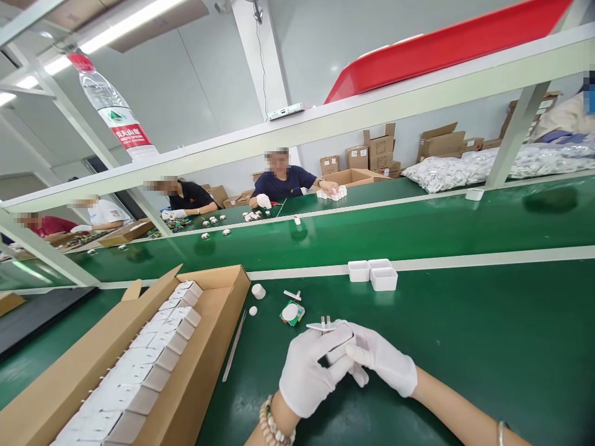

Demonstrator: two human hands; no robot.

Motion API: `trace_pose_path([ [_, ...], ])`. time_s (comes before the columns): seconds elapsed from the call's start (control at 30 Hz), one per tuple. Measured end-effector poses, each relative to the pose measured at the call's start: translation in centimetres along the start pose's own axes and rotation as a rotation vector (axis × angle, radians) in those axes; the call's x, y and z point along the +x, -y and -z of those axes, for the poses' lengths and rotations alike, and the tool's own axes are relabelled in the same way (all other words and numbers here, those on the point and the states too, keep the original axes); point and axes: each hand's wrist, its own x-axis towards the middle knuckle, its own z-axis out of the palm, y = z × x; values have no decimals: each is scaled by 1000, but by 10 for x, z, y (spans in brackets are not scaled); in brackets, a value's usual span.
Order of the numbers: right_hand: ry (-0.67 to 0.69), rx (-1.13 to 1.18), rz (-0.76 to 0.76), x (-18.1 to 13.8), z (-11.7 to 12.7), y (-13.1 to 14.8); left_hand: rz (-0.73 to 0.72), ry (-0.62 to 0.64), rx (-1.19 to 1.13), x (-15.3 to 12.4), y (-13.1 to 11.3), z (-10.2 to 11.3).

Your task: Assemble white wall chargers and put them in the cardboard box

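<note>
A white plug-type charger with upright metal prongs is gripped between both my hands above the green bench. My left hand, in a white glove, wraps its fingers round the housing. From the other side, my right hand, also gloved, presses its fingers against it. Glove fingers cover much of the charger. Just beyond lie a green circuit board with a round white piece on it and a small white part. A white cap and a round white piece sit to their left.
A long cardboard box with rows of white chargers stands at left. Tweezers lie beside it. Several open white housings stand near the conveyor belt. Co-workers sit across; a shelf rail crosses overhead.
</note>
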Motion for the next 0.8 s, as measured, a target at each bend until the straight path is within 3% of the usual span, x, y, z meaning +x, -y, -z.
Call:
trace_pose_path([
  [0.1,-95,-47,-87,1,4,-3,42,-33,43,-3,1,8],
  [0.2,-268,-84,-128,1,11,-1,85,-141,149,-17,-4,29],
  [0.33,-390,-92,-131,-1,16,2,-81,-273,473,-53,-24,69],
  [0.4,-398,-101,-137,-3,17,1,-131,-303,661,-72,-31,79],
  [0.47,-394,-117,-136,-6,17,-1,-78,-250,714,-91,-32,76],
  [0.53,-392,-128,-141,-9,17,-3,29,-115,602,-108,-29,66],
  [0.6,-386,-138,-153,-11,18,-4,102,-66,544,-119,-25,58],
  [0.8,-402,-168,-150,-15,18,-3,156,-139,527,-125,-32,63],
])
